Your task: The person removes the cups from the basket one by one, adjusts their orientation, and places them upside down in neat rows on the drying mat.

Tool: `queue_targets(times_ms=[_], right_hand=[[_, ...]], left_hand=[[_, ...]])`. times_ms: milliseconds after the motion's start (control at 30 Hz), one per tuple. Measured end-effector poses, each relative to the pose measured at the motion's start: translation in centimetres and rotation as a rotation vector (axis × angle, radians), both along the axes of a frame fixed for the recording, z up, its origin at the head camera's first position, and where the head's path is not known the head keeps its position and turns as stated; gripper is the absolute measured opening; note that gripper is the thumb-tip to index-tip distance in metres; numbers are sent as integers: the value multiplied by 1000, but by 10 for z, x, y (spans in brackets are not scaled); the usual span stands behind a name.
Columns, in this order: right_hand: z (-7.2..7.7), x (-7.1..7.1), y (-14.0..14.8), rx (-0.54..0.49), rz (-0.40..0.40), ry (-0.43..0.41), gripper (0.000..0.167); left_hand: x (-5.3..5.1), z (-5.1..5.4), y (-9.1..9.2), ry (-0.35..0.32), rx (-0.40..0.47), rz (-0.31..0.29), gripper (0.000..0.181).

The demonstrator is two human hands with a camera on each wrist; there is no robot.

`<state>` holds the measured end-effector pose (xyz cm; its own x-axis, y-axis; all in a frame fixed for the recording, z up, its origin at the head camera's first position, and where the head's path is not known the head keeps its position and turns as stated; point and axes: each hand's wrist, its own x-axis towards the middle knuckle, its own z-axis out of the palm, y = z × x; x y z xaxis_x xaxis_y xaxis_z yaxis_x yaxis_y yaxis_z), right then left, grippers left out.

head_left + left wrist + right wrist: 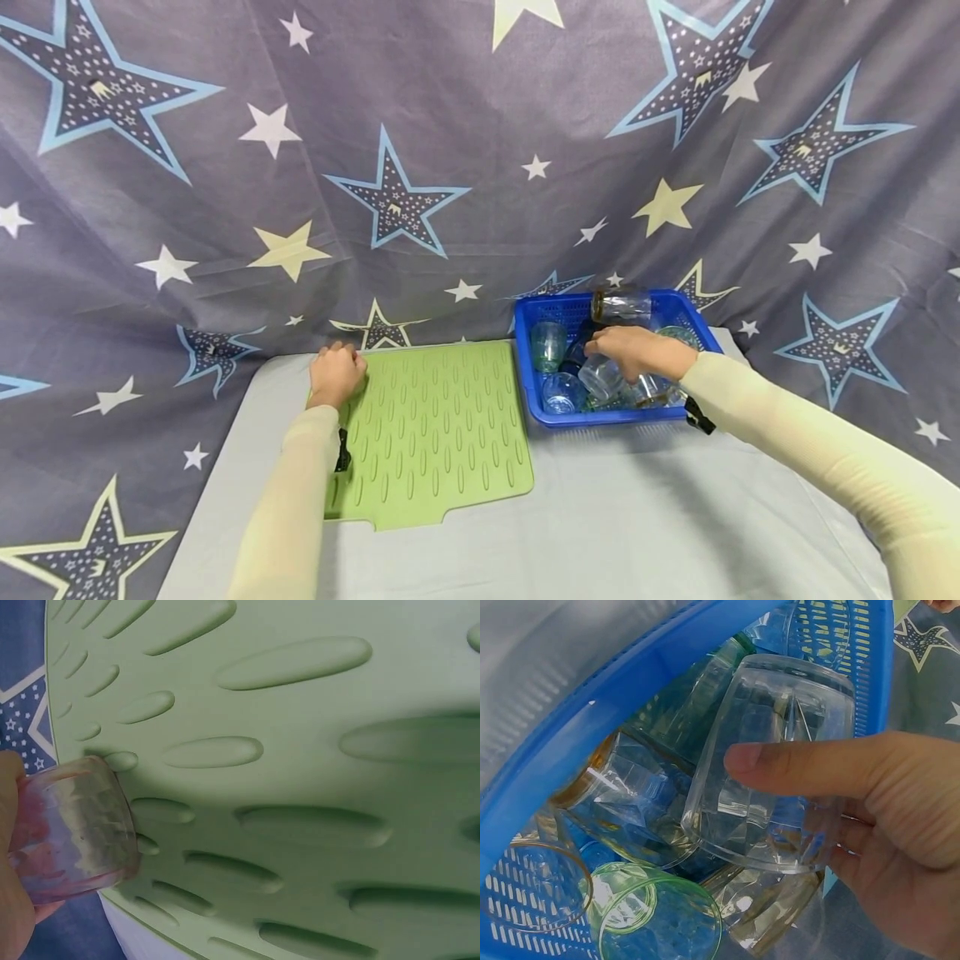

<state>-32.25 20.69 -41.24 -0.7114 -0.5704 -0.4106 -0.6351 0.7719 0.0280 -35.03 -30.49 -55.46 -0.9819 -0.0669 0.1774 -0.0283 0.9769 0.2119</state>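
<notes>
My left hand (336,373) is at the far left corner of a green draining mat (427,425). In the left wrist view it grips a clear glass (82,832), whose end meets the ridged mat; the head view hides this glass behind the hand. Over a blue plastic basket (534,408), my right hand (637,350) holds a clear faceted cup (780,705), thumb on the near side and fingers behind. Around that cup lie several other glasses, among them a green-rimmed glass (660,919) and an amber-rimmed glass (630,795).
The basket stands right of the mat on a pale-covered table (600,525). A clear glass with a brownish end (622,307) lies across the basket's back rim. Behind the table hangs a grey curtain with stars (480,150).
</notes>
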Motion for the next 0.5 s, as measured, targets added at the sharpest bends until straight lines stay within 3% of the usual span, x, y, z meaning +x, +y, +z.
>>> queue_targets(times_ms=[500], right_hand=[[1, 0, 4, -32, -33, -22, 80]], left_hand=[[-2, 2, -1, -75, -9, 3, 33]])
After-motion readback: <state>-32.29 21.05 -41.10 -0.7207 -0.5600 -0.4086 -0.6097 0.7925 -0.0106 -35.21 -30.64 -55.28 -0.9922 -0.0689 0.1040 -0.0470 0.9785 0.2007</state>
